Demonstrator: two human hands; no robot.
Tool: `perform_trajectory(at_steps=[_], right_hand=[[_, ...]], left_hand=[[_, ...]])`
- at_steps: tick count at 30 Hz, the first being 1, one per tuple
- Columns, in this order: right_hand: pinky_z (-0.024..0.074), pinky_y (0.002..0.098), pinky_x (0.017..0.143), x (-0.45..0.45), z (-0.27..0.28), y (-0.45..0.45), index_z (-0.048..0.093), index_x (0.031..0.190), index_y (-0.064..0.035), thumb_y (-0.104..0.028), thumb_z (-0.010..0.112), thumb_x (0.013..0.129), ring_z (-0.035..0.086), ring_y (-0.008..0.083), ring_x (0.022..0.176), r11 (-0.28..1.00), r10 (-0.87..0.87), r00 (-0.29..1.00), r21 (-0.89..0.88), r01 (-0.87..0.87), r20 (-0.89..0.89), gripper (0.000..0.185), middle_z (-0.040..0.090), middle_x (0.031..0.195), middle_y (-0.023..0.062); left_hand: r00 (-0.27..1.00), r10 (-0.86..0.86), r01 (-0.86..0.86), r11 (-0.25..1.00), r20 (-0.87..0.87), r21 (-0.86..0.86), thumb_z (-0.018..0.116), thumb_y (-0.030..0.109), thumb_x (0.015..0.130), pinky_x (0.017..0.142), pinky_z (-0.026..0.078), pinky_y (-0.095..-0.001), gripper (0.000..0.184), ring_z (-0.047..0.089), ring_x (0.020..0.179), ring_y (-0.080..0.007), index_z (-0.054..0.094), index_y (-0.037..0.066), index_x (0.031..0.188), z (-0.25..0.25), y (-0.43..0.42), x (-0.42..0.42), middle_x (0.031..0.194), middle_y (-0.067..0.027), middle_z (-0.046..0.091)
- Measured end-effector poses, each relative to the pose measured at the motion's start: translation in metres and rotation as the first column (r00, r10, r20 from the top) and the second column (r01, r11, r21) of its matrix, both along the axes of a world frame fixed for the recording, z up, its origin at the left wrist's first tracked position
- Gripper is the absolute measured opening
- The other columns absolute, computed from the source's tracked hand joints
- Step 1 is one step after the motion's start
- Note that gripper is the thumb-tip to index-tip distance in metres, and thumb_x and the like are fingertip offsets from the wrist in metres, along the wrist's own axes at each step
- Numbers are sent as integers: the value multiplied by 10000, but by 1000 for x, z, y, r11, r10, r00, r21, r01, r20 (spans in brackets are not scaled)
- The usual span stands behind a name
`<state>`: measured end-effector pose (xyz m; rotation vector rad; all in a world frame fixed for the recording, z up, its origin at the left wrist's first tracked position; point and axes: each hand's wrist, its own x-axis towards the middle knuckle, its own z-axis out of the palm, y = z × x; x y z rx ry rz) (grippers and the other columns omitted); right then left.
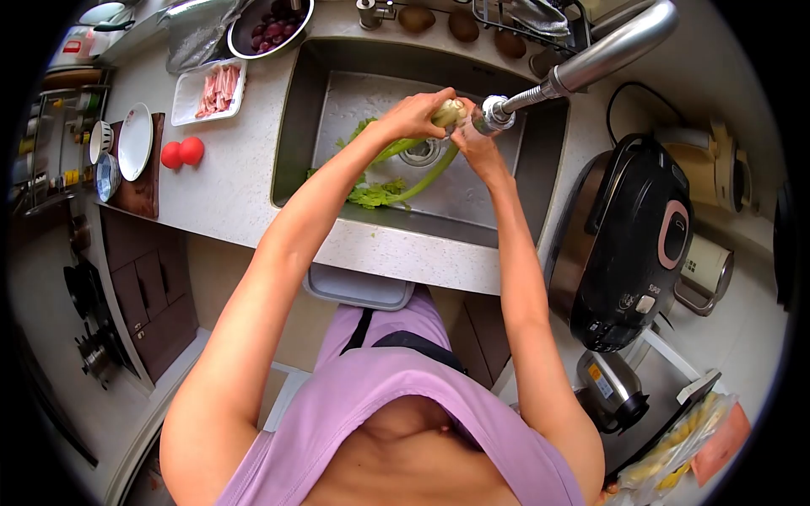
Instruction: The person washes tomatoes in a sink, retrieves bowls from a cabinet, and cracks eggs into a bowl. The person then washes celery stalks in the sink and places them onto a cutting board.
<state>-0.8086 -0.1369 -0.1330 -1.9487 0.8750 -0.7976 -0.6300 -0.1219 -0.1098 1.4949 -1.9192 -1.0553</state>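
Over the metal sink [468, 198] my left hand [419, 114] is closed around the pale base of a bunch of celery [430, 175]. The green stalks hang down into the basin, and their leaves lie near its front left side. My right hand [477, 145] is at the same celery base, right under the faucet head [494, 115], with water seeming to run over it. Its fingers are partly hidden by the water and the celery, so its grip is unclear. Beneath the stalks sits the round drain [421, 152].
Left of the sink are a white tray of sliced meat [218, 91], two red tomatoes [183, 153] and a white plate [135, 142]. A metal bowl of dark red fruit [270, 29] stands behind them. On the right is a black rice cooker [633, 244].
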Motion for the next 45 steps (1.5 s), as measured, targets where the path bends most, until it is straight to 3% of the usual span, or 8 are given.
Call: perform_trajectory(at_steps=[7, 15, 21, 25, 29, 35, 39, 45], right_hand=[[399, 365, 857, -2, 9, 2, 472, 1137, -28, -23, 500, 777, 535, 281, 870, 993, -116, 968, -10, 116, -224, 361, 543, 928, 115], [439, 249, 762, -14, -11, -20, 501, 1075, -66, -95, 532, 911, 540, 91, 850, 957, -19, 981, 287, -38, 192, 169, 514, 905, -14], [457, 294, 741, 0, -31, -14, 534, 1081, -49, -77, 574, 869, 552, 140, 771, 958, -30, 988, 288, -15, 151, 218, 564, 855, 20], [456, 297, 772, -26, -94, -33, 543, 1136, -68, -135, 579, 870, 594, 150, 864, 908, -327, 943, 254, 333, -67, 277, 631, 926, 61], [458, 286, 754, -12, -62, -21, 554, 1108, -74, -105, 593, 853, 578, 123, 836, 812, -333, 942, 520, 265, 39, 260, 599, 904, 55], [436, 277, 833, 38, -13, -22, 431, 1161, -63, 42, 607, 800, 533, 149, 921, 944, -243, 922, 293, 152, 303, 415, 508, 1041, 34], [446, 307, 733, 42, -3, -21, 499, 1046, -44, -123, 486, 923, 543, 142, 818, 922, -385, 923, -62, 383, -22, 147, 541, 886, 40], [437, 317, 774, 39, -17, -17, 495, 1075, -60, -167, 417, 971, 550, 162, 868, 916, -391, 916, 136, 377, 92, 169, 564, 915, 60]], left_hand=[[997, 18, -21, 999, 78, 34, 674, 173, 586, 689, 455, -438, 492, 597, 815, -377, 512, 73, 1040, -8, -4, 4, 847, -188, 630], [990, 128, -92, 915, -65, 394, 618, 142, 543, 650, 445, -333, 387, 575, 702, -204, 617, 52, 919, -5, -9, 15, 743, -85, 620], [986, 132, -77, 906, -106, 416, 604, 137, 547, 588, 414, -295, 331, 531, 637, -153, 610, 35, 862, 17, -6, 27, 677, -43, 580], [886, 235, -113, 945, -399, 306, 580, 77, 607, 540, 375, -236, 152, 454, 584, -91, 509, 47, 738, 30, -4, 35, 640, 4, 476], [899, 282, -202, 946, -336, 253, 649, 147, 628, 600, 440, -261, 259, 544, 666, -110, 583, 40, 855, 13, -7, 30, 734, -26, 584], [921, 390, -382, 911, -25, 154, 728, 288, 570, 785, 487, -367, 548, 638, 897, -297, 616, 47, 1050, -16, -10, 9, 952, -146, 664], [930, 367, -357, 918, -26, 173, 728, 284, 572, 778, 486, -374, 525, 639, 890, -287, 627, 69, 1041, -23, -9, 4, 936, -136, 667], [919, 392, -381, 910, -35, 163, 725, 272, 590, 768, 487, -379, 495, 642, 894, -287, 634, 104, 1046, -17, 2, -7, 934, -120, 671]])
